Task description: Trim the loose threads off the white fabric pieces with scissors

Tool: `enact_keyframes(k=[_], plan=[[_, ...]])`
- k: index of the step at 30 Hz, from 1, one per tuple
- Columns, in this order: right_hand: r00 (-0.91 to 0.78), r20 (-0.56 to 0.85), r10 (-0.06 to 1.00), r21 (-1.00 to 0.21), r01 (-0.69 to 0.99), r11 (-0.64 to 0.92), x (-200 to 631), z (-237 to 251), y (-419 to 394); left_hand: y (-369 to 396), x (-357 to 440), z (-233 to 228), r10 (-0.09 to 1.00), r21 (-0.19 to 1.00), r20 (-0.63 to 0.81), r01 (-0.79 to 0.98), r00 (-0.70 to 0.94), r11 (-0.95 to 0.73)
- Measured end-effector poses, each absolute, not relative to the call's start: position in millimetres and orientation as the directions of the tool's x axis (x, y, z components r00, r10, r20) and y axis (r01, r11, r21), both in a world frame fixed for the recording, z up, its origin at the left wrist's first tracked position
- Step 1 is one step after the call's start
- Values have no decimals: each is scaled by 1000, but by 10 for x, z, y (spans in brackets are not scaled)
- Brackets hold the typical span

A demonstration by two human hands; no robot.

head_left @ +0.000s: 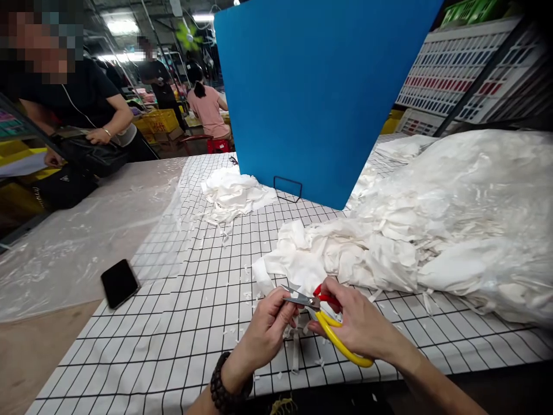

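In my right hand point(360, 323) is a pair of scissors point(314, 304) with one red and one yellow handle loop. Its blades are parted and point left, reaching the fingertips of my left hand point(270, 325). The left fingers are pinched together, and a narrow white fabric strip point(295, 351) hangs just below them; how much fabric lies inside the pinch is hidden. Just beyond both hands spreads a heap of crumpled white fabric pieces point(337, 253). Small white scraps are scattered on the checked tablecloth point(194, 340) around the hands.
A large blue board point(319, 98) stands upright on a black wire stand point(288, 190). Beside it is another white fabric pile point(235, 193). A clear plastic bag of white pieces point(484, 213) fills the right. A phone point(120, 283) lies left. A person point(73, 109) stands across the table.
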State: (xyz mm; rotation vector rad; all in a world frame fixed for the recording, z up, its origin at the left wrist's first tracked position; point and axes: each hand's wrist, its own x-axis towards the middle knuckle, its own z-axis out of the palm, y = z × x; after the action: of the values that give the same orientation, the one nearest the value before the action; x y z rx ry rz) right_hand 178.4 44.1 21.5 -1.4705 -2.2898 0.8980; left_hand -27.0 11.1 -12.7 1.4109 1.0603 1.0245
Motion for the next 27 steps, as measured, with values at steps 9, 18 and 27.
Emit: enact_keyframes(k=[9,18,27], plan=[[-455,-136,880,-632,724,277,1830,191,423,101,-256,-63,956,1000,21,11,291,-25],[-446,-129,886,-634,724,272,1821,198,387,77,-276,-52,949,1000,-2,-9,315,5],[-454,-14,891,-568,737,367,1827,180,352,47,-324,-55,940,999,-9,-27,341,19]])
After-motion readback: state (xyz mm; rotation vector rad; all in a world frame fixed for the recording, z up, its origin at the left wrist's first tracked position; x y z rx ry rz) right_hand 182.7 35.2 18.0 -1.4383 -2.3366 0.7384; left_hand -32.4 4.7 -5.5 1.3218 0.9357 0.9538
